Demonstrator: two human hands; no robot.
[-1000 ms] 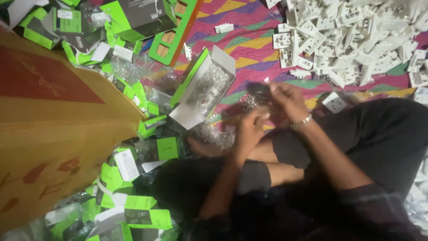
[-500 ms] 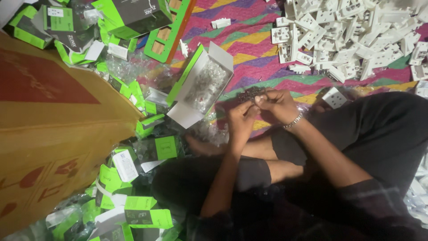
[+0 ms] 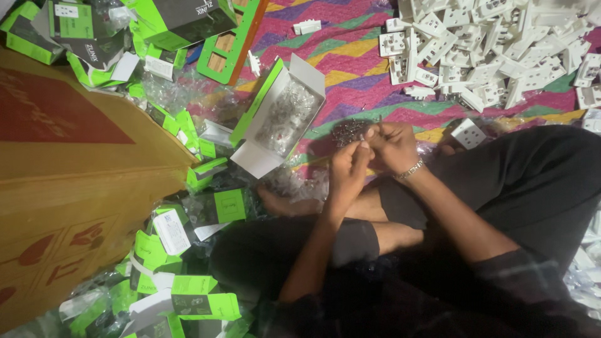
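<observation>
Since half a second ago the two hands have barely shifted: they stay drawn together above the crossed legs, where a second ago the right hand (image 3: 393, 145) reached further out over the patterned cloth (image 3: 350, 59). The left hand (image 3: 347, 168) now sits just below and beside the right, fingertips meeting. Both pinch a small dark, glinting cluster of metal parts (image 3: 350, 130) (too small and blurred to tell what they are), held just above the cloth near the right knee. The left forearm rises steeply from the lap, wrist bent forward; the right forearm comes in from the side, a bracelet (image 3: 410, 170) on its wrist. An open white-and-green box (image 3: 278, 116) holding clear bagged pieces lies just left of the hands, and a heap of white plastic socket plates (image 3: 494, 50) lies beyond them.
</observation>
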